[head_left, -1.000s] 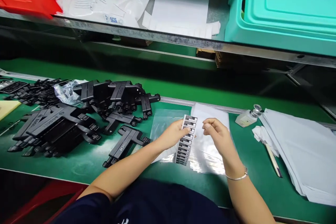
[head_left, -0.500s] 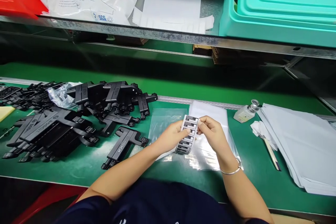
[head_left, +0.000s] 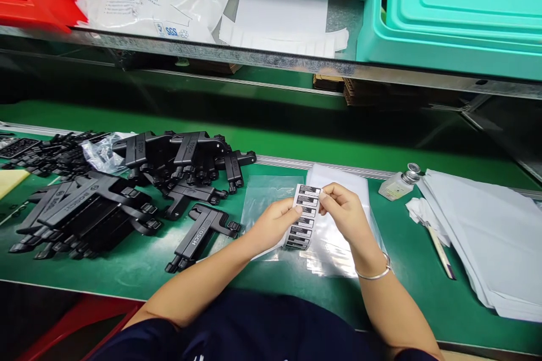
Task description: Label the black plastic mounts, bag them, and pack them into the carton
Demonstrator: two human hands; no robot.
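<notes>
A strip of black-and-white printed labels [head_left: 305, 215] is held up in front of me, curving away at its lower end. My left hand [head_left: 277, 223] grips its left edge, thumb lying across the front. At the top right corner, the thumb and fingers of my right hand [head_left: 342, 208] pinch the strip's edge. Beneath my hands lie clear plastic bags [head_left: 334, 254] in a stack, with another clear bag [head_left: 260, 194] to the left. Left of my left hand, a black BOSCH-marked T-shaped part [head_left: 201, 237] rests on the green table.
More black BOSCH parts [head_left: 84, 208] are heaped at left, beside small black pieces [head_left: 63, 152]. Right of my hands stand a metal-capped bottle [head_left: 398, 183], a brush [head_left: 440, 251] by a crumpled white cloth, and white sheets [head_left: 495, 237]. A shelf edge [head_left: 271, 59] spans above, bearing a turquoise bin [head_left: 457, 39].
The view has shifted slightly. My left thumb has slid a little left on the label strip; both hands still hold it in nearly the same place.
</notes>
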